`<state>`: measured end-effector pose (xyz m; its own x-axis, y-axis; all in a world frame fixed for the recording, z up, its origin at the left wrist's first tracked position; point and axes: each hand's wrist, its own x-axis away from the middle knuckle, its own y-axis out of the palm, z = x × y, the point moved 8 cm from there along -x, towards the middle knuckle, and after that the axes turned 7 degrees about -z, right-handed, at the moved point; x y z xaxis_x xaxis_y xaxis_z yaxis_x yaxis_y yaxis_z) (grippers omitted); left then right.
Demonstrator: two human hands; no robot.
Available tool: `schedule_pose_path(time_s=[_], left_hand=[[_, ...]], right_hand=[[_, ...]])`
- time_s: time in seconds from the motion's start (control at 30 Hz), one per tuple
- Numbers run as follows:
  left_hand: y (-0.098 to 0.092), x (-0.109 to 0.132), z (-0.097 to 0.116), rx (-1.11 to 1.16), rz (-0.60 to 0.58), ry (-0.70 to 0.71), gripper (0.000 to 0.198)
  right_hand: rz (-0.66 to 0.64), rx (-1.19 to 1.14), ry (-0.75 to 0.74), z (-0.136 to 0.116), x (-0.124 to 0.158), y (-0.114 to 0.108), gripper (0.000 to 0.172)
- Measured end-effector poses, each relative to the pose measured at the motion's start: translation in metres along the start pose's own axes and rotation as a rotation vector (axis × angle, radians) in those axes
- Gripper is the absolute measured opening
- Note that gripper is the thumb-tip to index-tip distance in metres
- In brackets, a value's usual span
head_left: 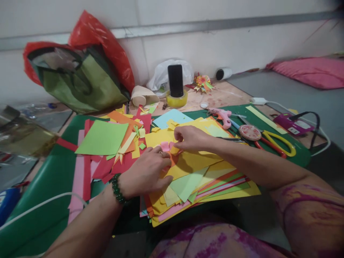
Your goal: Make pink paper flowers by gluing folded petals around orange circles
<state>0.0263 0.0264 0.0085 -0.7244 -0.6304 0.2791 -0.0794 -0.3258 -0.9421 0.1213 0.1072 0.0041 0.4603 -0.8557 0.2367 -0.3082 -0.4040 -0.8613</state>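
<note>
My left hand, wearing a dark green bead bracelet, lies low over a stack of coloured paper. Its fingers are bent but apart, with the thumb spread away. Near those fingertips is a small pink paper piece, with an orange paper piece just below it. My right hand is beside the pink piece, its fingers curled together; what lies between them is too small to make out. Small yellow paper scraps lie just beyond it.
A green paper sheet and red strips lie left. On the right are a pink glue gun, yellow-handled scissors and a purple device. A phone stands in a tape roll; a green bag sits behind.
</note>
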Motion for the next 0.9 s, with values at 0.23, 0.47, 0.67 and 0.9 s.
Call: schedule_pose_path(time_s=[0.23,0.47,0.67,0.9], left_hand=[[-0.001,-0.0002,0.0014,0.016,-0.013,0.001,0.018],[-0.0006,-0.0006,0.0012,0.007,-0.006,0.002,0.018],[-0.0007,0.0006,0.0007,0.014,0.02,0.016,0.018],[0.0003,0.0002,0.0005,0.004,0.008,0.007,0.018]], right_hand=[[-0.03,0.001,-0.006,-0.0007,-0.0002,0.0018,0.012],[-0.035,0.03,-0.001,-0.0032,0.0001,0.0039,0.01],[-0.055,0.077,0.003,-0.0043,0.002,0.007,0.018],[0.088,0.172,-0.075,-0.0069,0.0013,0.0091,0.059]])
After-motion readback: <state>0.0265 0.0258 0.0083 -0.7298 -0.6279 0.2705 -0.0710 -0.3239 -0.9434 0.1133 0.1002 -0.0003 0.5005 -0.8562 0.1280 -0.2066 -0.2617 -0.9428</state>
